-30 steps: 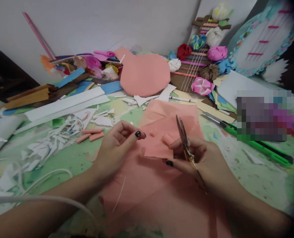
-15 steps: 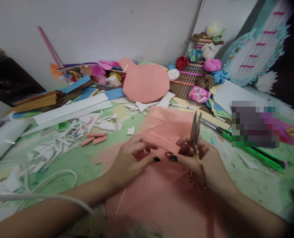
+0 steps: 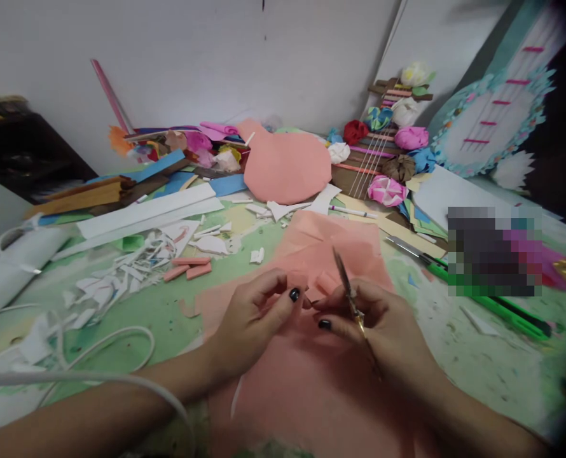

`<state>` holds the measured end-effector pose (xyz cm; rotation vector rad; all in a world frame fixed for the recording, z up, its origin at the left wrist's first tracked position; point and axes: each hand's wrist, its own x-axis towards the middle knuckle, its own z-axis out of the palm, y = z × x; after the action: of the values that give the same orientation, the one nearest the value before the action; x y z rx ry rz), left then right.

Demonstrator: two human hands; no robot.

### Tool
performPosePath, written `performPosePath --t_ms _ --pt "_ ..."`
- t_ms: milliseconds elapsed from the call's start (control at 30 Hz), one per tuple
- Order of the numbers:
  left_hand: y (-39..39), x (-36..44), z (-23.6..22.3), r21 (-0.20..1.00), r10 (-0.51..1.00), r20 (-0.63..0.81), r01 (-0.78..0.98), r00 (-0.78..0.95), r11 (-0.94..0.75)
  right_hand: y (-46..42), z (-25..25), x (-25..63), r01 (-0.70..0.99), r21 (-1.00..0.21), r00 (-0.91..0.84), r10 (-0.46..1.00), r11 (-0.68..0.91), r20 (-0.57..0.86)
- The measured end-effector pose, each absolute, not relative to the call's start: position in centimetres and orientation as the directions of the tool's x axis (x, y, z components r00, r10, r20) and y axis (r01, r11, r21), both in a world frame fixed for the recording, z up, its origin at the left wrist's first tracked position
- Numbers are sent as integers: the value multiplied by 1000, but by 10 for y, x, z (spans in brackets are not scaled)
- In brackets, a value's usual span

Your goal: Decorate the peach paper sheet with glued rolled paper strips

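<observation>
My left hand point(image 3: 252, 321) is closed in a pinch on a small piece of salmon-pink paper point(image 3: 297, 278), its thumb toward me. Hooked in my right hand point(image 3: 392, 327) are scissors point(image 3: 344, 273) with gold handles, their blades pointing up and away. The fingertips of the right hand almost meet those of the left at the paper; whether they also grip it I cannot tell. Under both hands spreads a large salmon-pink paper sheet point(image 3: 283, 394), creased at its far end. Short pink strips point(image 3: 198, 271) lie left of it.
Beyond the sheet rests a pink guitar-shaped cutout point(image 3: 287, 168). White scraps point(image 3: 109, 273) and a white cable point(image 3: 135, 331) lie at left. To the right are a green utility knife point(image 3: 512, 312) and a blurred-out patch. Paper flowers point(image 3: 388, 191) cover a brown guitar shape behind.
My left hand has closed on the small paper piece. The right hand has turned, so the scissors now show edge-on and lean left. The view has shifted slightly.
</observation>
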<state>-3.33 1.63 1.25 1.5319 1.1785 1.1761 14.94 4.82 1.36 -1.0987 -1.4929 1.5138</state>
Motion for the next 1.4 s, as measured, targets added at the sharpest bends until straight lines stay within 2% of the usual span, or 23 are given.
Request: performPosePath --t_ms 67,233,400,500,633,733,800,900,1033,1400 --pt "15 -34 10 945 965 189 232 183 -229 50 13 153 36 -999 -332 943 -20 -31" --pt "10 -33 5 863 916 116 418 384 -284 49 14 155 -54 -999 -340 940 3 21" --pt "10 -31 4 764 894 134 530 428 -368 47 19 152 -32 -999 -345 939 -21 -8" --pt "11 -30 3 761 899 115 544 423 -353 46 21 152 11 -1000 -341 940 -12 -15" --pt "11 -30 2 845 912 59 466 406 -262 47 23 153 58 -998 -296 955 -3 -20" --pt "11 -32 1 937 942 32 317 333 -145 50 23 156 100 -995 -272 962 2 -25" --pt "12 -34 1 975 966 36 203 255 -90 50 23 159 149 -989 -316 948 10 -38" --pt "13 -37 5 996 983 29 72 180 -43 49 22 161 313 -945 -421 906 96 -47" --pt "14 -38 8 1000 983 31 -1 180 -31 47 21 161 505 -827 -468 884 249 -20" --pt "14 -34 9 998 961 56 -19 271 -53 44 15 157 439 -877 -513 856 198 -63"
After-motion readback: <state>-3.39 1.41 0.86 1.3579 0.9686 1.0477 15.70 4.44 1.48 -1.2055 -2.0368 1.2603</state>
